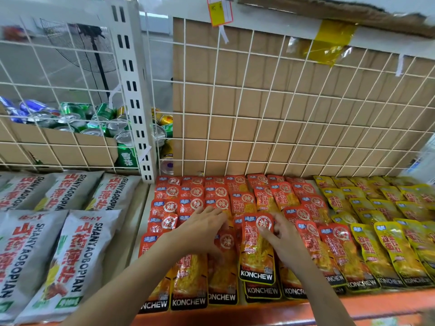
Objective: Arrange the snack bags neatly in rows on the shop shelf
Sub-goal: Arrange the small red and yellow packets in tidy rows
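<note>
Red KONCHEW snack bags lie in overlapping rows across the middle of the shelf, with yellow KONCHEW bags in rows to their right. My right hand grips the upper right side of one red bag that lies on top of the front row. My left hand rests flat, fingers spread, on the red bags just left of it, and hides the bags under it.
Large grey SHANYAOBOPIAN bags fill the shelf on the left. A white wire grid backed by cardboard stands behind the rows. Drink cans lie in a box behind the grid. The orange shelf edge runs along the front.
</note>
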Action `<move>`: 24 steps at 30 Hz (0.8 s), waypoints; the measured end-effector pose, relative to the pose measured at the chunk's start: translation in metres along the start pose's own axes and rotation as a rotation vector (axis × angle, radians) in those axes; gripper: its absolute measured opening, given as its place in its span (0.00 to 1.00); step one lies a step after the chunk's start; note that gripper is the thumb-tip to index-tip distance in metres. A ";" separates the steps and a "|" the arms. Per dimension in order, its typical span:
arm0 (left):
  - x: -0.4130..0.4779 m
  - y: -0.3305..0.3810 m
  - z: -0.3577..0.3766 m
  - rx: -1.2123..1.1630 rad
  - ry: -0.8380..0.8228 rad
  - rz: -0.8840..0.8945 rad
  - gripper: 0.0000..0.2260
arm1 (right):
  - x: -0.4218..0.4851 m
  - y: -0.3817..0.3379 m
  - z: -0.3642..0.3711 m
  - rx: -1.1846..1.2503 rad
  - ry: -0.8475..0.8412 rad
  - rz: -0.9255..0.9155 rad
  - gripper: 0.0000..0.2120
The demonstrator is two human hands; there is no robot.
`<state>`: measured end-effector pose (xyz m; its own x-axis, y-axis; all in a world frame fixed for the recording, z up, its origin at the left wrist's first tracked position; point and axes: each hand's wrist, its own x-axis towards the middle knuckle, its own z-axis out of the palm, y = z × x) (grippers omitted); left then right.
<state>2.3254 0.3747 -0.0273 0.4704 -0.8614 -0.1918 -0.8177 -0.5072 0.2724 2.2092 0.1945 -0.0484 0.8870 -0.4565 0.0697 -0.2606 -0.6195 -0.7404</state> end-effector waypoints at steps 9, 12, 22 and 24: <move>0.008 -0.001 -0.009 -0.145 -0.025 0.018 0.23 | 0.000 0.003 -0.001 0.023 -0.013 -0.012 0.20; 0.011 -0.003 -0.010 -0.244 -0.050 0.020 0.20 | 0.000 0.003 0.000 -0.007 -0.014 -0.004 0.20; 0.026 -0.010 -0.012 -0.319 0.087 0.051 0.09 | 0.000 0.004 0.000 -0.014 -0.003 -0.005 0.20; 0.028 -0.012 -0.014 -0.303 0.141 0.050 0.09 | -0.001 0.004 0.000 0.002 -0.002 -0.007 0.19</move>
<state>2.3533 0.3564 -0.0229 0.4908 -0.8701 -0.0448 -0.7151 -0.4317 0.5497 2.2077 0.1926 -0.0511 0.8893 -0.4515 0.0735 -0.2541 -0.6212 -0.7413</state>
